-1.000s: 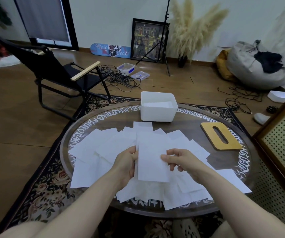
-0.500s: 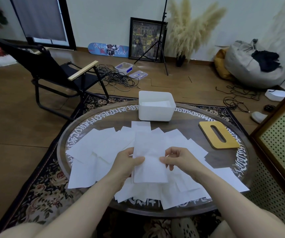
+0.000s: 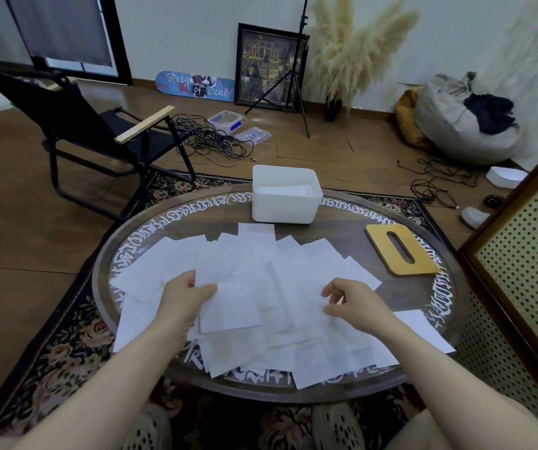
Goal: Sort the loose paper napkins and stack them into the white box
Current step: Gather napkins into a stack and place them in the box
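Several loose white paper napkins (image 3: 297,280) lie spread and overlapping over the round table (image 3: 400,290). My left hand (image 3: 186,297) pinches one napkin (image 3: 228,300) by its left edge, thumb on top, and holds it just above the pile. My right hand (image 3: 355,300) hovers over the right part of the pile with its fingers loosely curled, and I see nothing between them. The white box (image 3: 285,207) stands at the far edge of the table, with some white napkins lying flat inside it.
A wooden lid with an oval slot (image 3: 402,250) lies on the table to the right of the box. A black folding chair (image 3: 99,138) stands at the left. A perforated cabinet (image 3: 521,254) stands close at the right. Cables lie on the floor beyond.
My right hand has let go of the napkin and moved to the right over the pile. The left hand has carried the napkin to the left.
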